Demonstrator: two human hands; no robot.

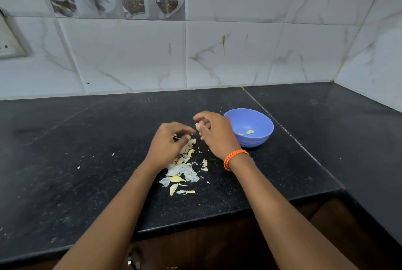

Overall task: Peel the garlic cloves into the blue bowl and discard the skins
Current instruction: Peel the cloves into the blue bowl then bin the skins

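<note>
Right now both hands work over the dark desk point(65, 160), just above a heap of garlic skins point(183, 170). The right hand point(214, 132), with an orange band point(235, 158) at the wrist, has its fingers point(201, 127) curled round a pale garlic clove point(198, 126), held just beside the rim of the blue bowl point(258, 121). The left hand point(168, 145) sits close by, its fingertips pinched together as if on a scrap of skin, though what they hold is too small to make out. Two peeled cloves point(247, 133) already lie in the bottom of the bowl. A few yellowish pieces point(177, 179) rest among the papery scraps, and whether these are unpeeled cloves or skins cannot be told.

Judging by its look, a clove is light, firm and smooth once bared, so it may slip; a pinch across its thicker middle should hold it while the other hand tears from the pointed tip. The skins seem thin, dry and brittle, likely to break into flakes and drift, so they would be better gathered by sweeping them together than picked up singly. Much of the task appears to remain, since the skins are not yet discarded.
</note>
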